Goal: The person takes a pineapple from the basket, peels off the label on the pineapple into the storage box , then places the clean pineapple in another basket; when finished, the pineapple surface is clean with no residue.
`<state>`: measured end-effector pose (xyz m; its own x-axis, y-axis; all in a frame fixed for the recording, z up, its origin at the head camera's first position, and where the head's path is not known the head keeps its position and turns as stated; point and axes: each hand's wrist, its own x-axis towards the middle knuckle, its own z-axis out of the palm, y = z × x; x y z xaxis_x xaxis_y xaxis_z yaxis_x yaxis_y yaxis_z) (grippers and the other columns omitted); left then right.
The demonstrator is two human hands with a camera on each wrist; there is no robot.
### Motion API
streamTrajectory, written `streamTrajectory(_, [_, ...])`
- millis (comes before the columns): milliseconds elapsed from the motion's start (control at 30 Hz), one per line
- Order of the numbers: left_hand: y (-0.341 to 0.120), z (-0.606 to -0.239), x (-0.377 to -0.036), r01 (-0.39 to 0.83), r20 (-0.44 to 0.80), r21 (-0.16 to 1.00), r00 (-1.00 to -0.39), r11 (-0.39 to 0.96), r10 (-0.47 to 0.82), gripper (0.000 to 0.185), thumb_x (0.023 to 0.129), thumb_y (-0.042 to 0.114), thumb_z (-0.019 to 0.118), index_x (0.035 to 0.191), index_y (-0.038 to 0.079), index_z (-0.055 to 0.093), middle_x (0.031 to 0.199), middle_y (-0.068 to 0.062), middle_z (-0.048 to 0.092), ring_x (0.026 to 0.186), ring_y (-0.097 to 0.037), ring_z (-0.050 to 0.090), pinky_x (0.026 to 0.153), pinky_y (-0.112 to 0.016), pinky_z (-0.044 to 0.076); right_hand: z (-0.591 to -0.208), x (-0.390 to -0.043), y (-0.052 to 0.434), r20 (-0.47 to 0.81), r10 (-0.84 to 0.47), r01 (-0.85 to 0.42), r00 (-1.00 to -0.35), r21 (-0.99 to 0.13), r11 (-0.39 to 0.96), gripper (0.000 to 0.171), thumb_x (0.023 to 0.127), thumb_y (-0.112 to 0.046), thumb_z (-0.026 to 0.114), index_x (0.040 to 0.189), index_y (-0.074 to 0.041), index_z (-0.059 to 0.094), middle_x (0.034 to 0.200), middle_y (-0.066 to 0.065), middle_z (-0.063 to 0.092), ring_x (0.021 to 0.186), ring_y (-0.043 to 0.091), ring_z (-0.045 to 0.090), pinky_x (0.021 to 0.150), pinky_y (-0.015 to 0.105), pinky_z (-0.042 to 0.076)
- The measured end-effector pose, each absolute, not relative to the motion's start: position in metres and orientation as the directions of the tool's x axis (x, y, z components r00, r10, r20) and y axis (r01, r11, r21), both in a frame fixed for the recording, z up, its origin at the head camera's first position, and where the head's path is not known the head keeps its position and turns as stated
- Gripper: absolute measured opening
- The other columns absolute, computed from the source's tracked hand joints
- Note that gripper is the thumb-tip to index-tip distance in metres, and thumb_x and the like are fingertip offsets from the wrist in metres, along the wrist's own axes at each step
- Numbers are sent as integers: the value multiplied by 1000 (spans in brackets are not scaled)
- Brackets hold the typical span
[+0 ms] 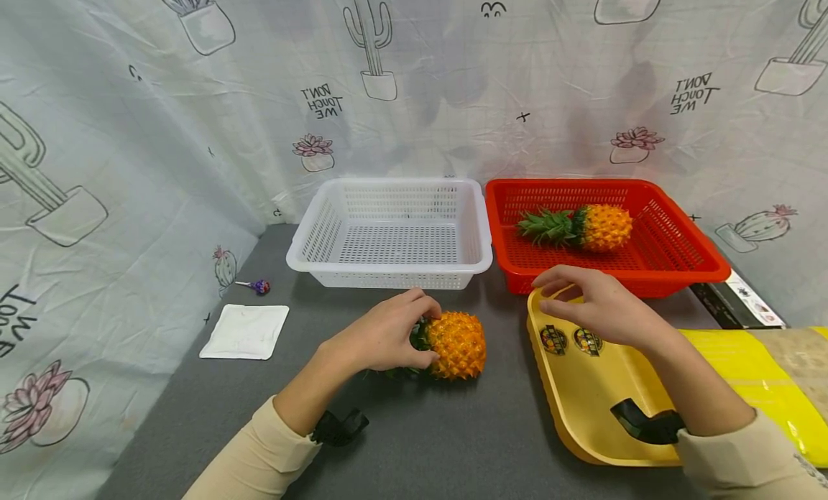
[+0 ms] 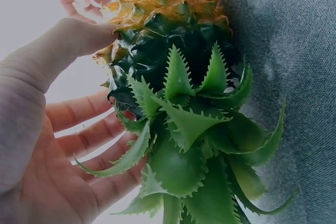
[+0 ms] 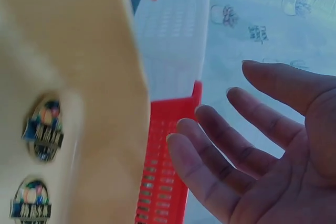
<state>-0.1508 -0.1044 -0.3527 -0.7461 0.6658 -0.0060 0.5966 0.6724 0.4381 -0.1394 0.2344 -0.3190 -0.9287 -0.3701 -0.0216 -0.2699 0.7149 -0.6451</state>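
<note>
A small orange pineapple (image 1: 456, 345) lies on the grey table, its green crown pointing left, partly hidden under my left hand (image 1: 396, 333). My left thumb and fingers grip it on opposite sides where fruit meets leaves; in the left wrist view the thumb presses the spiky fruit (image 2: 163, 30) and the fingers pass behind the crown leaves (image 2: 194, 150). My right hand (image 1: 598, 304) hovers over the far end of a yellow tray (image 1: 582, 414), its fingers loosely bent and holding nothing. A second pineapple (image 1: 604, 228) lies in the red basket (image 1: 686, 270).
A white basket (image 1: 394, 276) stands at the back, left of the red one. Toward the left lie a white packet (image 1: 246, 332) and a lollipop (image 1: 261, 286). A yellow package (image 1: 744, 363) and a black-and-white box (image 1: 744, 302) are at the right. A printed curtain (image 1: 414, 126) hangs behind.
</note>
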Motion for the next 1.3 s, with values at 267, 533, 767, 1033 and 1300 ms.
streamTrajectory(267, [-105, -353, -151, 594, -3, 446, -747, 670, 664, 50, 86, 36, 82, 127, 16, 63, 116, 3, 57, 90, -12, 53, 80, -31, 48, -315, -138, 215, -35, -402, -254, -915, -725, 641, 36, 99, -32, 71, 131, -18, 64, 129, 8, 66, 119, 29, 64, 94, 43, 55])
streamTrajectory(533, [-104, -354, -152, 597, -3, 445, -745, 668, 668, 50, 86, 37, 82, 127, 16, 63, 117, 3, 58, 91, -12, 53, 81, -31, 48, -319, -141, 191, -94, -444, -197, -891, -801, 566, 46, 96, -27, 74, 137, -12, 59, 138, 15, 61, 118, 32, 62, 83, 37, 62])
streamTrajectory(767, [-105, -354, -151, 595, 6, 446, -749, 668, 663, 49, 85, 36, 83, 126, 16, 63, 116, 3, 58, 92, -12, 54, 82, -32, 49, -327, -139, 169, -103, -459, -213, -882, -782, 585, 45, 94, -25, 76, 135, -14, 61, 135, 11, 63, 119, 33, 63, 92, 46, 59])
streamTrajectory(1033, [-107, -355, -151, 591, 10, 461, -749, 662, 662, 50, 85, 35, 82, 127, 16, 63, 119, 2, 59, 93, -13, 55, 83, -32, 51, -333, -132, 145, -63, -498, -293, -865, -743, 602, 48, 93, -24, 77, 136, -9, 61, 138, 13, 63, 120, 36, 64, 97, 52, 57])
streamTrajectory(1300, [-107, -357, -151, 576, 8, 482, -756, 660, 655, 51, 85, 33, 83, 128, 15, 63, 120, 1, 59, 97, -13, 58, 86, -34, 52, -335, -124, 129, -5, -487, -374, -873, -635, 676, 49, 88, -23, 82, 132, -9, 67, 117, 9, 66, 93, 21, 60, 78, 34, 55])
